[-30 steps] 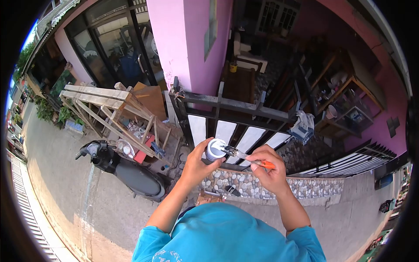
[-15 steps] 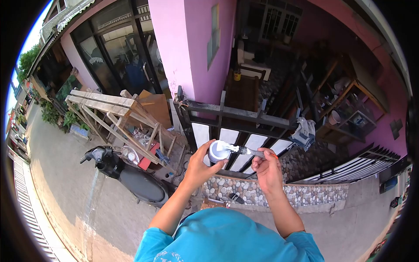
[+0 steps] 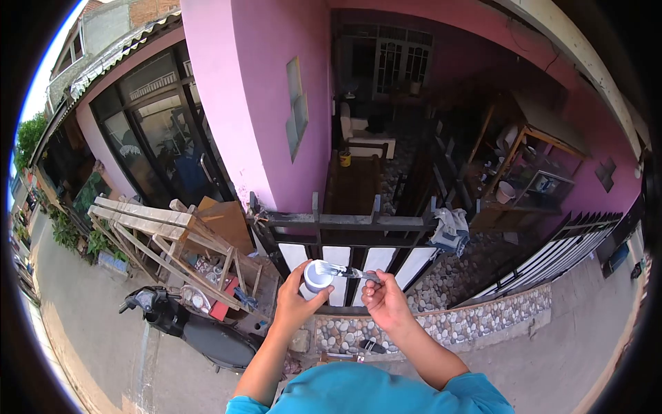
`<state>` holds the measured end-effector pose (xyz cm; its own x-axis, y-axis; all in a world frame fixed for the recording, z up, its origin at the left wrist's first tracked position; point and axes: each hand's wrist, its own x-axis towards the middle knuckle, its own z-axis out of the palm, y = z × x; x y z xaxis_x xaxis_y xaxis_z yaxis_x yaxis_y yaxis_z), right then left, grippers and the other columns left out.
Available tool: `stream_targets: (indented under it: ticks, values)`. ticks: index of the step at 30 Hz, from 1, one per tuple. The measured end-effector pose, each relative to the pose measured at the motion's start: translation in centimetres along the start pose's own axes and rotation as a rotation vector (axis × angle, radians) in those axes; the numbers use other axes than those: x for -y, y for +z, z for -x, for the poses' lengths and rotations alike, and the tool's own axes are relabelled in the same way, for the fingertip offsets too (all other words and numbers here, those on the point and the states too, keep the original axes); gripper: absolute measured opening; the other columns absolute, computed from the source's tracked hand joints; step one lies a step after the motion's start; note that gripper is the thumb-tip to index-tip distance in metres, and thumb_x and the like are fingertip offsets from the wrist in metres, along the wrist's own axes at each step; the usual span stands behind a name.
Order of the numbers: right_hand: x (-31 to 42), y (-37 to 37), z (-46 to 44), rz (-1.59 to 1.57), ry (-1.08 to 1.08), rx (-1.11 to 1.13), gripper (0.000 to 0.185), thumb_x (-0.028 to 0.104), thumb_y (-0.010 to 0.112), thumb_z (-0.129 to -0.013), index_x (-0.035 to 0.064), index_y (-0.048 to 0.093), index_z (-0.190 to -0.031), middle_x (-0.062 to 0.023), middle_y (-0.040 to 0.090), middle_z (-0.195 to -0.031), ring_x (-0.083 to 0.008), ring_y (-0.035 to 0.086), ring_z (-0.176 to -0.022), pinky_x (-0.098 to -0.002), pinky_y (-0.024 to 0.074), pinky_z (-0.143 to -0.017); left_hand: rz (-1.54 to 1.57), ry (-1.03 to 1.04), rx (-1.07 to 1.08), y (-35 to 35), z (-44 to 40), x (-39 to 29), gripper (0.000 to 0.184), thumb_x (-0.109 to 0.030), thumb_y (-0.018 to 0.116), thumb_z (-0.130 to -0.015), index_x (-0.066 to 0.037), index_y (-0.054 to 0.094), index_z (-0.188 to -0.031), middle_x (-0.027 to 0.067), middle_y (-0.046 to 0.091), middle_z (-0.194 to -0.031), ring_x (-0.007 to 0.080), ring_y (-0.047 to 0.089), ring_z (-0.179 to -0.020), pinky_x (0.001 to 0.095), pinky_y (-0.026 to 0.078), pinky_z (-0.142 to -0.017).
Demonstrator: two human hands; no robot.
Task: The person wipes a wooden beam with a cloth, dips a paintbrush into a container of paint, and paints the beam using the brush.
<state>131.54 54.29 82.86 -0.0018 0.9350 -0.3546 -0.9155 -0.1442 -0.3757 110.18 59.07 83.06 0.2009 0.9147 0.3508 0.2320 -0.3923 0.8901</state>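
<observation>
My left hand (image 3: 296, 303) is wrapped round a small cup of white paint (image 3: 318, 277), its open top facing up toward me. In my right hand (image 3: 387, 298) is a paintbrush (image 3: 355, 273), pinched by its handle. The white-coated bristles rest at the cup's rim, over the paint; whether they dip into it I cannot tell. Just beyond both hands stands a metal gate (image 3: 345, 222) with a black frame and white panels. A grey and blue rag (image 3: 450, 231) hangs over the gate's right end.
To the left are a wooden trestle (image 3: 148, 219) and a parked motor scooter (image 3: 214, 339). A pink pillar (image 3: 265, 103) rises behind the gate. A pebbled strip (image 3: 476, 319) with a sandal (image 3: 372, 346) runs along the gate's foot. A striped fence panel (image 3: 552, 259) stands at right.
My view has tilted up and turned slightly right, so the gate and house sit lower and further left. The brush and cup stay together, with the bristles still at the cup's rim.
</observation>
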Motion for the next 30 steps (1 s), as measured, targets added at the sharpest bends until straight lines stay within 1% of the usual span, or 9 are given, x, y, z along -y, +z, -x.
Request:
stream_targets:
  ticks: [2,4,5,12,20,23,26,29,30]
  values:
    - [0.0,-0.7,-0.5,-0.074,0.037,0.025,0.019,0.020,0.062,-0.096,0.0013,0.062,-0.101,-0.0069,0.064,-0.073,-0.0173,0.057,-0.067,-0.0287,0.0461,-0.058,0.063,0.012,0.008,0.4,-0.1,0.0,0.064,-0.004,0.081,-0.077,0.007,0.050,-0.132,0.0112,0.063,-0.119,0.0172,0.061,-0.111,0.0322,0.047,-0.099]
    - [0.1,-1.1,-1.1,-0.095,0.052,0.058,0.018,0.019,0.063,-0.096,0.0015,0.063,-0.098,-0.0074,0.065,-0.073,-0.0174,0.057,-0.067,-0.0286,0.0468,-0.059,0.087,0.051,-0.023,0.8,-0.2,0.2,0.065,-0.011,0.084,-0.075,0.007,0.053,-0.129,0.0168,0.067,-0.114,0.0216,0.066,-0.109,0.0346,0.052,-0.095]
    - [0.4,-0.8,-1.2,-0.113,0.048,0.066,0.018,0.020,0.063,-0.096,0.0018,0.063,-0.096,-0.0078,0.065,-0.074,-0.0176,0.058,-0.067,-0.0293,0.0484,-0.060,0.066,0.024,-0.013,0.7,-0.1,-0.1,0.064,-0.009,0.084,-0.075,0.007,0.053,-0.129,0.0163,0.066,-0.115,0.0212,0.065,-0.109,0.0344,0.052,-0.095]
    - [7.0,3.5,-1.5,-0.134,-0.162,0.216,0.019,0.021,0.065,-0.096,0.0019,0.066,-0.100,-0.0075,0.069,-0.076,-0.0173,0.061,-0.066,-0.0290,0.0516,-0.064,0.123,0.017,-0.009,0.6,0.3,0.1,0.067,-0.010,0.085,-0.076,0.009,0.051,-0.130,0.0160,0.064,-0.118,0.0210,0.064,-0.110,0.0338,0.051,-0.096]
    - [23.9,14.2,-0.4,0.004,-0.807,0.388,0.021,0.022,0.064,-0.097,0.0021,0.064,-0.105,-0.0084,0.070,-0.082,-0.0150,0.066,-0.071,-0.0270,0.0529,-0.065,0.207,-0.023,-0.054,-1.3,2.4,-0.4,0.065,-0.003,0.083,-0.075,0.009,0.050,-0.130,0.0143,0.064,-0.116,0.0184,0.064,-0.105,0.0320,0.050,-0.096]
    - [31.2,19.3,-0.1,0.124,-1.117,0.434,0.025,0.023,0.063,-0.098,0.0001,0.062,-0.109,-0.0092,0.070,-0.088,-0.0158,0.067,-0.075,-0.0274,0.0554,-0.068,0.186,-0.012,-0.072,-2.5,3.9,3.8,0.066,-0.005,0.084,-0.077,0.008,0.048,-0.131,0.0135,0.063,-0.120,0.0203,0.062,-0.110,0.0332,0.048,-0.099]
    - [37.7,24.5,0.4,0.188,-1.356,0.434,0.025,0.022,0.062,-0.099,-0.0010,0.061,-0.109,-0.0105,0.070,-0.089,-0.0174,0.068,-0.077,-0.0281,0.0563,-0.069,0.110,-0.085,-0.130,-3.1,5.0,2.4,0.053,-0.001,0.078,-0.080,0.006,0.056,-0.128,0.0154,0.064,-0.120,0.0211,0.062,-0.109,0.0353,0.050,-0.097]
    - [42.7,28.9,1.6,0.240,-1.587,0.392,0.022,0.019,0.061,-0.099,-0.0025,0.061,-0.104,-0.0120,0.069,-0.085,-0.0178,0.068,-0.072,-0.0282,0.0565,-0.065,0.008,-0.109,-0.137,-3.6,5.7,0.3,0.058,-0.001,0.077,-0.079,0.003,0.054,-0.131,0.0124,0.064,-0.121,0.0204,0.061,-0.111,0.0340,0.048,-0.098]
    - [44.3,30.1,2.0,0.236,-1.592,0.399,0.022,0.019,0.061,-0.099,-0.0025,0.061,-0.104,-0.0120,0.069,-0.085,-0.0178,0.068,-0.072,-0.0282,0.0565,-0.065,0.008,-0.112,-0.170,-3.6,5.9,-0.2,0.060,-0.003,0.078,-0.078,0.003,0.054,-0.132,0.0117,0.064,-0.120,0.0205,0.061,-0.111,0.0337,0.048,-0.098]
